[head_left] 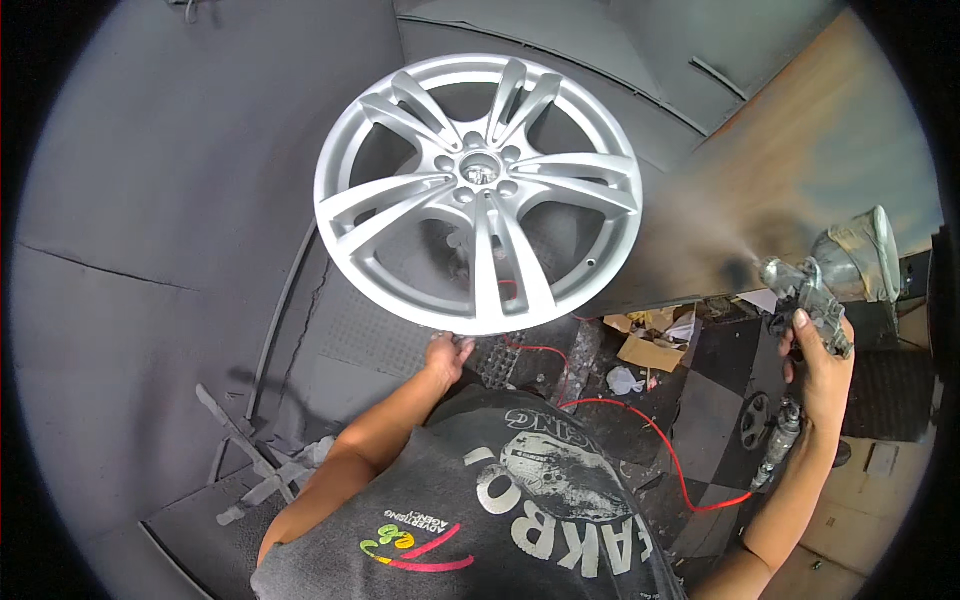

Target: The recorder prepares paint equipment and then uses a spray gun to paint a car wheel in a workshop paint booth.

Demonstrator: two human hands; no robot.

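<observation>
A silver five-spoke alloy wheel (pixel 520 290) fills the upper middle, face up. My left hand (pixel 447 355) is closed on its lower rim, with some fingertips hidden behind it. My right hand (pixel 815 365) grips a metal spray gun (pixel 805 285) with a translucent, taped cup (pixel 855 255) on it. A pale mist leaves the nozzle toward the wheel's right side. Below the gun hangs a metal fitting (pixel 778 445) joined to a red air hose (pixel 690 500).
Grey paint-covered walls (pixel 170 170) stand left and behind, and a stained brown panel (pixel 760 130) at right. A metal stand (pixel 235 440) sits low left. Cardboard scraps (pixel 650 350) and a white crumpled bag (pixel 625 380) lie on the floor (pixel 710 410), crossed by the hose.
</observation>
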